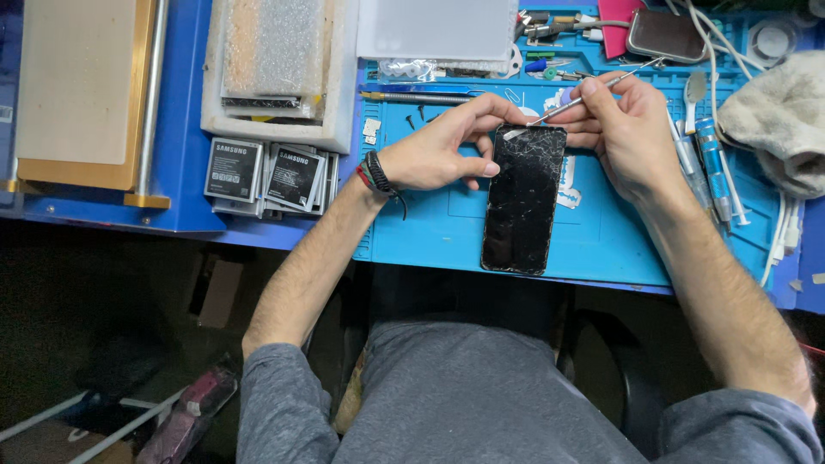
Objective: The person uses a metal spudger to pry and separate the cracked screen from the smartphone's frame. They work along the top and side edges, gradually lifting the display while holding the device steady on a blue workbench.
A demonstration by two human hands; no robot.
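A phone (524,199) with a badly cracked black screen is laid lengthwise on a blue mat (430,219) at the middle of the bench (185,198), its lower end near the mat's front edge. The phone's top left corner is steadied by the left hand (438,150), whose fingers (481,107) are curled over that corner while the thumb is pressed against the phone's left side. A thin metal tool (593,90) is pinched between the thumb and fingers of the right hand (623,129), and its tip is brought to the phone's top edge, at about 12 o'clock on the phone, where a small pale patch is seen on the glass.

As far as can be judged, the work is at an early stage: the cracked glass is still seated in the body along its whole length, no gap is seen along the sides, and only the top edge is being worked. Lifting of the screen appears to be left to do.

At 9 o'clock from the phone, a stack of grey batteries (266,176) is set out beyond the mat's edge. A second phone (666,34) lies at about 1 o'clock. A screwdriver (709,159) and other slim tools are lined up at 3 o'clock beside the right wrist, with a grey cloth (778,116) farther out.
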